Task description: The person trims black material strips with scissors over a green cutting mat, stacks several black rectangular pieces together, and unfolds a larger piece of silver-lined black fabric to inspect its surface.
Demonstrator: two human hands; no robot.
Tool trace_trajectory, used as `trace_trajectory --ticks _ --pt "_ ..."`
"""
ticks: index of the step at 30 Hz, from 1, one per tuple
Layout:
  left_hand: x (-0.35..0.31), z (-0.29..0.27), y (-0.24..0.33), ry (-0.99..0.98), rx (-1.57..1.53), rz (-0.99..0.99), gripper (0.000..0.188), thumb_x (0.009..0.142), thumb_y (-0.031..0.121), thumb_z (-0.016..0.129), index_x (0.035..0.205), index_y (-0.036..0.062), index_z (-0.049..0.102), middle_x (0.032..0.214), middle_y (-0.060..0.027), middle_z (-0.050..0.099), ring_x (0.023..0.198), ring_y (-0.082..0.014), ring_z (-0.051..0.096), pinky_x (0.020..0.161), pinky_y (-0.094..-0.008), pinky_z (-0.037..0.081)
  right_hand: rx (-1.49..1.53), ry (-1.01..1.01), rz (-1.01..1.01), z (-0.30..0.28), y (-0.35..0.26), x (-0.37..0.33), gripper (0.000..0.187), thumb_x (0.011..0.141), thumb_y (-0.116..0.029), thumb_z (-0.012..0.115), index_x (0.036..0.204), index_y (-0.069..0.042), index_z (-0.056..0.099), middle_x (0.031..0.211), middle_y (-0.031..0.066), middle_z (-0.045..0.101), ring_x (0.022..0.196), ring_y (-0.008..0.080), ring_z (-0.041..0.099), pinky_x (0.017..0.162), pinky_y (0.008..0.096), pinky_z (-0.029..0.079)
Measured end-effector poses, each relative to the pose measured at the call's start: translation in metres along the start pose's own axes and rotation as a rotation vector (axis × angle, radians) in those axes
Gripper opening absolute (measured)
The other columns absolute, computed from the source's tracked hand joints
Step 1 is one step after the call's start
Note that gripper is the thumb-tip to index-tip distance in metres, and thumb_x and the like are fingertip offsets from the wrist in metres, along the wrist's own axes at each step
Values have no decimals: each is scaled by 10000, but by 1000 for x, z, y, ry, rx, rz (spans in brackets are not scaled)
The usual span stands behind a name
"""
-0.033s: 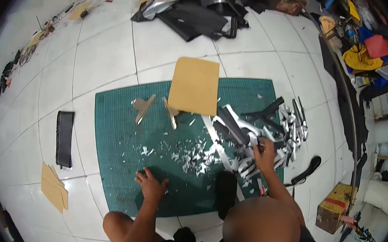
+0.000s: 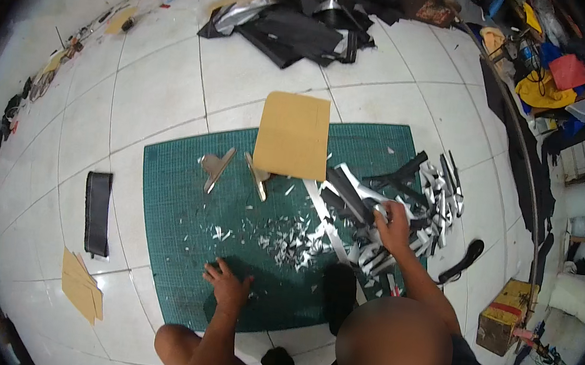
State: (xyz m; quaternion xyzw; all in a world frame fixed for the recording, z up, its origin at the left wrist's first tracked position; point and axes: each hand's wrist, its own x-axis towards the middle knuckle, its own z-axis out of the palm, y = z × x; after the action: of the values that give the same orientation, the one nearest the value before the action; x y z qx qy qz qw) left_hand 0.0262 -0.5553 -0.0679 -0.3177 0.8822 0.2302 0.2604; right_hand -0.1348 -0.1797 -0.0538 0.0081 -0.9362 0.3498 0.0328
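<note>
My left hand (image 2: 227,285) rests on the green cutting mat (image 2: 181,242), fingers spread, holding nothing. At the right side of the mat, my right hand (image 2: 394,227) has its fingers closed on black-and-silver strips (image 2: 351,196) in a loose heap. Small silver scraps (image 2: 301,243) lie scattered between my hands. Beyond them a tan board template (image 2: 293,137) with rounded far-left corner lies across the mat's far edge. Two metal bulldog clips, a left clip (image 2: 217,170) and a right clip (image 2: 256,176), lie beside it.
A dark rectangular piece (image 2: 97,213) and tan card pieces (image 2: 81,287) lie on the tiles to the left. To the right are a black strap-like object (image 2: 463,262) and a worn box (image 2: 507,316). Black sheeting (image 2: 289,31) is heaped at the back. A dark shoe (image 2: 339,292) stands on the mat.
My right hand has shifted slightly away from me and to the left over the strips, its fingers now closed around some. My left hand stays in place.
</note>
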Motion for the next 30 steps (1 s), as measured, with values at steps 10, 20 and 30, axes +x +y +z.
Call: trace_trajectory --ticks 10,20,30 --pt "10 5 -3 54 -32 -65 1055 637 307 822 1376 -77 174 1400 -407 79 1303 -587 97 1094 -586 147 -52 -98 -207 127 -77 285 372 802 -231 624 1121 -55 551 1024 151 582 971 321 574 810 421 476" --pt "4 5 -1 21 -61 -116 1042 639 292 826 1390 -65 198 1434 -373 54 1325 -575 50 1084 -591 182 -321 141 -309 183 -107 470 428 802 -236 618 1161 -18 536 1186 191 509 1065 365 531 897 450 461" --pt "6 3 -2 -29 -46 -165 1033 651 332 815 1396 -46 206 1436 -376 25 1330 -569 42 1083 -583 192 -430 103 -271 176 -40 553 430 864 -233 517 1212 18 483 1238 224 481 1141 390 491 953 455 421"
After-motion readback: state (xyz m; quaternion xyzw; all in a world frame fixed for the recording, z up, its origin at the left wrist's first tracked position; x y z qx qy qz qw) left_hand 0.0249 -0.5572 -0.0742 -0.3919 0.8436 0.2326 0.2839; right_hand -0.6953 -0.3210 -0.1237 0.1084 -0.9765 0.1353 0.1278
